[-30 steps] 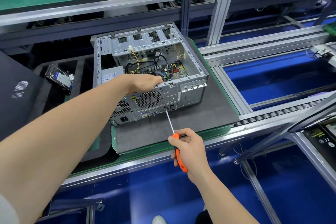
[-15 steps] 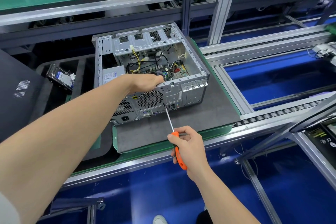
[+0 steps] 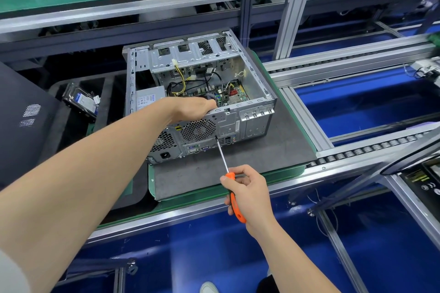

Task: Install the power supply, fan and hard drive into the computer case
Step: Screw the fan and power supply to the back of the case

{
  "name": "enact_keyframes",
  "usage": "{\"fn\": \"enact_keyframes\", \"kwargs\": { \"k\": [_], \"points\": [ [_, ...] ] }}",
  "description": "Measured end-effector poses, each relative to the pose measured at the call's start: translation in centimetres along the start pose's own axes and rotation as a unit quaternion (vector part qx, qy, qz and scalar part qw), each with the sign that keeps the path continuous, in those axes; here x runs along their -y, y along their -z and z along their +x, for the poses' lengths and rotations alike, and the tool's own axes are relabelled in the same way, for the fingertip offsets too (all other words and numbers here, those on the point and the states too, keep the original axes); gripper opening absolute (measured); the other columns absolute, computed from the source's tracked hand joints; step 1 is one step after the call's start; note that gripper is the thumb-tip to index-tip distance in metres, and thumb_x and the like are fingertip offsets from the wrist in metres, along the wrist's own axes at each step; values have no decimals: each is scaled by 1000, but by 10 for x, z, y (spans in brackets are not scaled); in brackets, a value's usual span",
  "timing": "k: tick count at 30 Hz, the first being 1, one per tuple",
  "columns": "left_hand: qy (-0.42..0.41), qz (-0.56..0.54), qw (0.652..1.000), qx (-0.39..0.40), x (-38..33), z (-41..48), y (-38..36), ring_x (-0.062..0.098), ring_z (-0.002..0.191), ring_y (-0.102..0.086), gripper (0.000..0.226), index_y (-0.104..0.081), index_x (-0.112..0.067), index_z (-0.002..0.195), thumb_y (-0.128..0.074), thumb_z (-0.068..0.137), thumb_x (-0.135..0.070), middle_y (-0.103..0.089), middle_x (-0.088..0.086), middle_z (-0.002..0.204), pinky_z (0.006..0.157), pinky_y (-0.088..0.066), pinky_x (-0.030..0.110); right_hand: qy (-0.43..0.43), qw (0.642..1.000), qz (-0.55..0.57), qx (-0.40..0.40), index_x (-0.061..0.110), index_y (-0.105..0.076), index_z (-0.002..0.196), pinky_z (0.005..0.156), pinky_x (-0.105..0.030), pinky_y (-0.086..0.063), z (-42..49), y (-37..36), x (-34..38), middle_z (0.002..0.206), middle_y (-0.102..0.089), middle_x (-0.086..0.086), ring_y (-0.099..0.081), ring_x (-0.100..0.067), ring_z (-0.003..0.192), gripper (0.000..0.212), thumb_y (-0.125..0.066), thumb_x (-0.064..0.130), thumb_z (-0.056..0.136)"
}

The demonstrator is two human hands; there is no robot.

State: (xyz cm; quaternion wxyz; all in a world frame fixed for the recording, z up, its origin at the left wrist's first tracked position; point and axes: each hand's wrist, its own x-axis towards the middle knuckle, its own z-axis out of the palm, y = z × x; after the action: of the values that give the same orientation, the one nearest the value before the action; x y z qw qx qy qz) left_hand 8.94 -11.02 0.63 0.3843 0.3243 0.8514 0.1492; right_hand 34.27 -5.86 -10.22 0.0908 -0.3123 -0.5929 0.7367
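An open silver computer case (image 3: 258, 83) lies on a grey mat, its rear panel facing me. My left hand (image 3: 192, 108) reaches over the rear edge into the case and holds the dark fan (image 3: 211, 97) behind the round vent grille (image 3: 198, 129); its fingers are mostly hidden. My right hand (image 3: 247, 190) grips an orange-handled screwdriver (image 3: 234, 200), whose tip touches the rear panel at the grille's lower right corner. The power supply (image 3: 148, 98) sits inside the case at the left. A hard drive (image 3: 81, 102) lies in a dark tray to the left of the case.
The grey mat (image 3: 273, 154) rests on a green-edged pallet on a roller conveyor (image 3: 369, 150). A dark case side panel (image 3: 21, 121) stands at the far left. Aluminium frame posts (image 3: 290, 7) rise behind the case. A device with labels (image 3: 421, 178) sits at the right edge.
The screwdriver tip has shifted slightly up the rear panel toward the grille corner, and my right hand has followed. My left hand stays on the fan.
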Motion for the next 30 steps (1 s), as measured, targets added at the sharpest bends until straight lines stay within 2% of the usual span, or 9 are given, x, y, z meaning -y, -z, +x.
{"fn": "enact_keyframes", "kwargs": {
  "k": [17,24,30],
  "points": [
    [1,-4,1000,-3,1,1,0,22,90,-27,22,-35,-20,93,-22,106,-32,-34,5,97,83,-26,42,2,1000,-21,-6,20,-71,95,48,-38,-53,1,1,0,79,-71,-8,-62,-28,53,9,-78,16,89],
    [-2,-6,1000,-2,-1,-1,0,23,89,-27,22,-35,-20,93,-22,106,-33,-34,3,96,84,-26,42,30,995,-86,-35,30,-71,89,42,-33,-52,1,2,-1,81,-70,-1,-64,-21,49,14,-77,18,85],
    [3,-7,1000,-3,-2,-2,-1,24,89,-25,22,-32,-19,92,-21,107,-31,-32,5,95,84,-25,43,42,992,-107,-45,31,-72,89,41,-33,-52,2,3,-2,83,-70,-1,-65,-21,47,14,-77,19,84]
  ]
}}
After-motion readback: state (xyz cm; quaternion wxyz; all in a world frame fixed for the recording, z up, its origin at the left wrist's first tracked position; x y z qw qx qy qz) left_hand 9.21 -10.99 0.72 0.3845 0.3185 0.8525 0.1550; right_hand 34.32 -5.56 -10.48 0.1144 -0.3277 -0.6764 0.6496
